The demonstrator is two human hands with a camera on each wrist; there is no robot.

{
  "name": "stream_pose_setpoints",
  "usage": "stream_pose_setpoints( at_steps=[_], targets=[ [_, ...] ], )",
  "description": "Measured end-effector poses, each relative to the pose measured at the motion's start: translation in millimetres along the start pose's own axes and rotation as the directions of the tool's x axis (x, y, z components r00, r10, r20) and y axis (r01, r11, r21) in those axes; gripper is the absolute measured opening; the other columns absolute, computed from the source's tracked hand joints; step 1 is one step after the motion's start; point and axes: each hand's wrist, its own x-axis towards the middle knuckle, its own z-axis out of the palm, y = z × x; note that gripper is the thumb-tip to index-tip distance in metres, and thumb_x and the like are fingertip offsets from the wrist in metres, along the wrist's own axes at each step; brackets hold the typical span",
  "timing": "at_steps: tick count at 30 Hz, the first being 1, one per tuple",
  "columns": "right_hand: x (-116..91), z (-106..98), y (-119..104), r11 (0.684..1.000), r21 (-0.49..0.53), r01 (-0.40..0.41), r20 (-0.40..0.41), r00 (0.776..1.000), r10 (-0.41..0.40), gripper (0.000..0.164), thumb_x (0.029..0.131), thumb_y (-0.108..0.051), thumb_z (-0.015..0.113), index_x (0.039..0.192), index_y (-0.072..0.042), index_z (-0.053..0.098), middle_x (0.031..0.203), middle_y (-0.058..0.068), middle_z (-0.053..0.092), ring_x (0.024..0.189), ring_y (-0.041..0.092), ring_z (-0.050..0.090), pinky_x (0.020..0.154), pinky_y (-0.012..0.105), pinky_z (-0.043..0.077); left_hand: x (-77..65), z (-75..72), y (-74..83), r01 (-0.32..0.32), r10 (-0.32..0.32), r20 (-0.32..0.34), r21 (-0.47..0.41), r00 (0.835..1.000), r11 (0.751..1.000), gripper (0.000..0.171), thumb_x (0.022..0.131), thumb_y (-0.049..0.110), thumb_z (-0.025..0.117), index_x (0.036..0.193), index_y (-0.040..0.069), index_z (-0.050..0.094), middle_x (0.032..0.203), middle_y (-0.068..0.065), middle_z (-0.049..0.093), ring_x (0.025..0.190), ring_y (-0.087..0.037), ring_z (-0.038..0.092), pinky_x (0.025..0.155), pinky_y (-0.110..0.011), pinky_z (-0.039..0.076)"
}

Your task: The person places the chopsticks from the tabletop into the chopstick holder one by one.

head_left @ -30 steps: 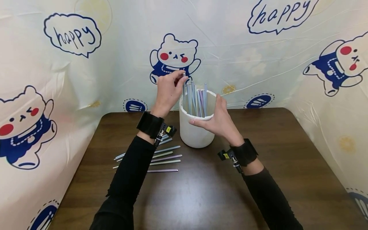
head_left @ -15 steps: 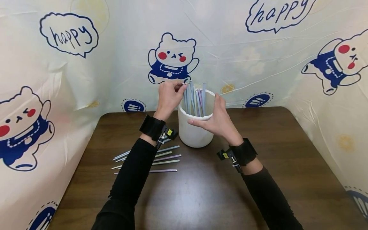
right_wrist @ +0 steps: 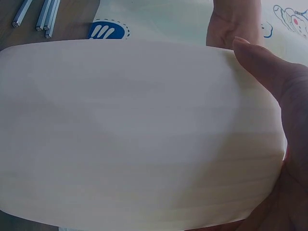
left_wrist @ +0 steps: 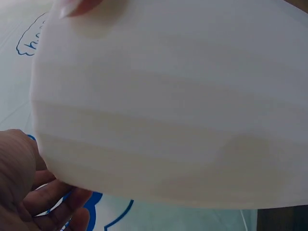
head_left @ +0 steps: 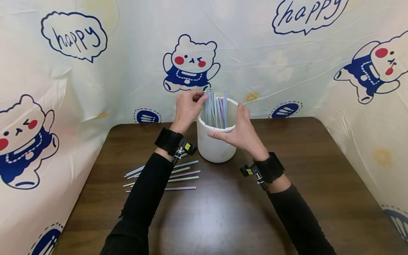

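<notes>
Pinching a straw (head_left: 206, 110) with left hand (head_left: 187, 109), clasping white tub (head_left: 216, 147) with right hand (head_left: 241, 129), perhaps risking a snag from crowded neighbouring straws (head_left: 225, 108)

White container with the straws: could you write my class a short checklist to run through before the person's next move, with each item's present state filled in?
1. White container upright on the table: ok.
2. Right hand steadying the container: ok, thumb and fingers are at its upper part.
3. Left hand pinching a straw: ok, near its top end, by the container's rim.
4. That straw's lower end resting on the container's bottom: cannot tell, the wall hides it.
5. Table free of loose straws: not ok, several lie there, partly covered by the left sleeve.
</notes>
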Motion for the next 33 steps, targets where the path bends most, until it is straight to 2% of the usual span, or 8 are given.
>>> stream_pose_setpoints(
  at_steps=[8, 11, 13, 16, 18, 21, 28, 33],
  targets=[
    [0, -1, 1, 1.0, 0.001, -0.007, -0.004, 1.0, 0.007, 0.139, 0.063, -0.069, 0.086, 0.162, -0.015, 0.005, 0.162, 0.019, 0.019, 0.133, 0.037, 0.045, 0.109, 0.061, 0.045, -13.4, -19.3, -33.4, 0.051, -0.051, -0.087, -0.005, 0.995, 0.999, 0.026, 0.1, 0.027, 0.064, 0.11, 0.005, 0.074, 0.104, -0.013, 0.075, 0.091, -0.026, 0.067, 0.081, -0.034, 0.054],
    [0, -1, 2, 1.0, 0.004, 0.0, -0.01, 1.0, 0.0, 0.138, 0.063, -0.069, 0.086, 0.162, -0.015, 0.007, 0.161, 0.019, 0.02, 0.133, 0.038, 0.045, 0.108, 0.06, 0.045, -22.0, -28.2, -55.8, 0.105, -0.112, 0.049, 0.125, 0.992, 0.987, 0.018, 0.099, 0.018, 0.065, 0.101, 0.002, 0.074, 0.096, -0.016, 0.074, 0.082, -0.028, 0.066, 0.072, -0.033, 0.051],
    [0, -1, 2, 1.0, 0.005, 0.0, -0.008, 1.0, 0.0, 0.137, 0.063, -0.069, 0.087, 0.162, -0.016, 0.008, 0.161, 0.02, 0.02, 0.133, 0.038, 0.045, 0.108, 0.06, 0.045, -29.5, -30.1, -71.6, 0.117, -0.173, 0.215, 0.249, 0.961, 0.961, 0.015, 0.097, 0.017, 0.067, 0.097, 0.003, 0.074, 0.095, -0.014, 0.074, 0.08, -0.026, 0.065, 0.071, -0.033, 0.05],
    [0, -3, 1, 1.0, 0.008, -0.002, -0.009, 1.0, 0.002, 0.137, 0.062, -0.068, 0.087, 0.162, -0.016, 0.008, 0.161, 0.02, 0.021, 0.133, 0.038, 0.046, 0.108, 0.061, 0.045, -40.6, -26.5, -92.1, 0.096, -0.258, 0.406, 0.378, 0.877, 0.921, 0.013, 0.096, 0.018, 0.07, 0.095, 0.006, 0.073, 0.094, -0.011, 0.072, 0.08, -0.024, 0.062, 0.073, -0.035, 0.048],
    [1, -3, 1, 1.0, 0.01, -0.008, -0.007, 1.0, 0.008, 0.137, 0.062, -0.069, 0.087, 0.162, -0.017, 0.008, 0.161, 0.019, 0.02, 0.133, 0.038, 0.045, 0.108, 0.061, 0.045, -47.6, -22.3, -102.7, 0.092, -0.302, 0.457, 0.426, 0.837, 0.9, 0.014, 0.095, 0.021, 0.072, 0.092, 0.007, 0.073, 0.093, -0.009, 0.072, 0.079, -0.023, 0.06, 0.073, -0.035, 0.047],
    [1, -3, 1, 1.0, 0.009, -0.013, -0.006, 1.0, 0.013, 0.138, 0.062, -0.07, 0.086, 0.162, -0.017, 0.006, 0.162, 0.019, 0.018, 0.134, 0.038, 0.045, 0.109, 0.062, 0.045, -55.0, -16.6, -114.3, 0.1, -0.345, 0.491, 0.457, 0.8, 0.884, 0.016, 0.093, 0.025, 0.074, 0.089, 0.009, 0.075, 0.092, -0.008, 0.072, 0.078, -0.022, 0.06, 0.071, -0.034, 0.046],
    [0, 0, 4, 1.0, 0.015, -0.024, -0.004, 1.0, 0.024, 0.138, 0.063, -0.07, 0.085, 0.162, -0.019, 0.006, 0.163, 0.018, 0.018, 0.135, 0.037, 0.044, 0.11, 0.061, 0.044, -67.0, -3.6, -123.7, 0.125, -0.396, 0.513, 0.484, 0.761, 0.866, 0.019, 0.089, 0.021, 0.079, 0.077, 0.009, 0.072, 0.079, -0.005, 0.068, 0.071, -0.02, 0.059, 0.064, -0.03, 0.044],
    [1, 1, 3, 1.0, 0.013, -0.021, -0.004, 1.0, 0.021, 0.14, 0.062, -0.071, 0.085, 0.163, -0.018, 0.004, 0.164, 0.018, 0.017, 0.136, 0.037, 0.043, 0.111, 0.061, 0.043, -71.9, 3.1, -124.0, 0.14, -0.421, 0.492, 0.509, 0.762, 0.849, 0.026, 0.091, 0.022, 0.077, 0.072, 0.006, 0.07, 0.067, -0.003, 0.063, 0.063, -0.019, 0.054, 0.059, -0.03, 0.04]
  ],
)
